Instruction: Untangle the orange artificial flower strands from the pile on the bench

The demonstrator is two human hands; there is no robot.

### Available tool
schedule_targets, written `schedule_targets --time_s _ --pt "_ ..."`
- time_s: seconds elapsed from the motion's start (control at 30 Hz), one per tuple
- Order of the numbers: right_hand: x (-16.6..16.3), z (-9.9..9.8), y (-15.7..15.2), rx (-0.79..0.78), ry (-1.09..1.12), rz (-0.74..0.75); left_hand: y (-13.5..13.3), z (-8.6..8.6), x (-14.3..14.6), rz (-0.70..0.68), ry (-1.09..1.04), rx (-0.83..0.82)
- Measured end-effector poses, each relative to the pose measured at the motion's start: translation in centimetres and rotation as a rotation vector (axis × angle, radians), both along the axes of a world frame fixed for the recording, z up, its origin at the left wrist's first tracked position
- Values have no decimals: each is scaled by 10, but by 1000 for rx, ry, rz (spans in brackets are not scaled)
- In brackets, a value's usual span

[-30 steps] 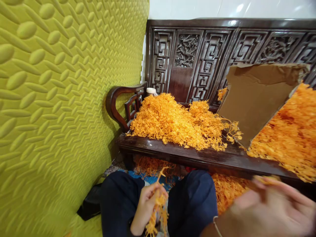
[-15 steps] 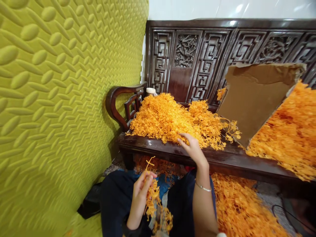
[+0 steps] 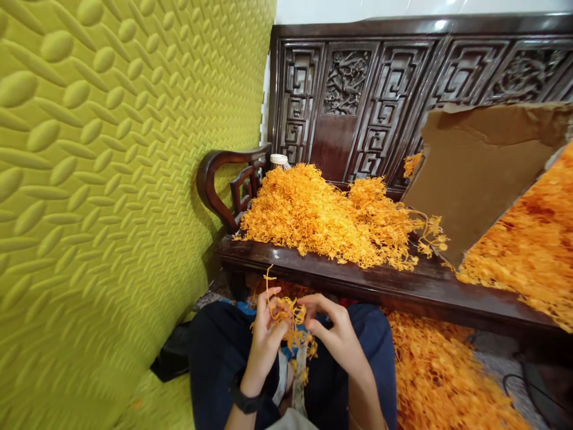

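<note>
My left hand [image 3: 267, 337], wearing a dark wristband, is closed on a bunch of orange plastic sprigs [image 3: 301, 340] above my lap. One thin stem [image 3: 268, 283] sticks up past its fingertips, while the rest dangles between my knees. From the other side my right hand [image 3: 338, 334] reaches to the bunch's edge. Its thumb and index finger are apart, and I see nothing pinched between them; its other fingers are partly hidden. Beyond both hands, a heap of similar orange pieces [image 3: 308, 209] lies on the dark wooden bench [image 3: 286, 261].
A cardboard sheet [image 3: 483, 173] leans on the bench, with another orange pile [image 3: 528, 251] to its right. More orange pieces [image 3: 439, 370] fill the floor at right. A white-lidded jar [image 3: 279, 161] stands behind the heap. The yellow padded wall [image 3: 111, 179] rises at left.
My right hand has come back from the heap's front edge, down to the bunch at my left hand. The left hand still holds the bunch. The view has shifted slightly.
</note>
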State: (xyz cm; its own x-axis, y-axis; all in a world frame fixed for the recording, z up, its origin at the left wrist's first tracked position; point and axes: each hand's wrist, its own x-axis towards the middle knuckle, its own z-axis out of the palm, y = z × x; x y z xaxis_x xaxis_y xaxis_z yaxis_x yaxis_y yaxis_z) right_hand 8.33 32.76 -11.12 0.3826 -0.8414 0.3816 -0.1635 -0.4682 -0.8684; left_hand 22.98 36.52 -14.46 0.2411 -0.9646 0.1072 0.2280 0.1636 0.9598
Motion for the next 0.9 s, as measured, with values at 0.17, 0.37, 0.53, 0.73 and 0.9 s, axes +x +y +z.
schedule_targets --time_s 0.17,0.37,0.53,0.73,0.9 --pt "-2 3 5 -35 93 -126 -1 -3 -1 -18 -181 31" --pt "-6 -4 3 61 -65 -120 -4 1 1 -32 -215 65" --pt "-14 -4 -5 19 18 -178 -3 3 2 -260 -268 157" --pt "-26 3 -3 204 49 2 -2 3 2 -139 -340 108" --pt "-23 2 1 218 131 24 -4 0 2 -101 -326 78"
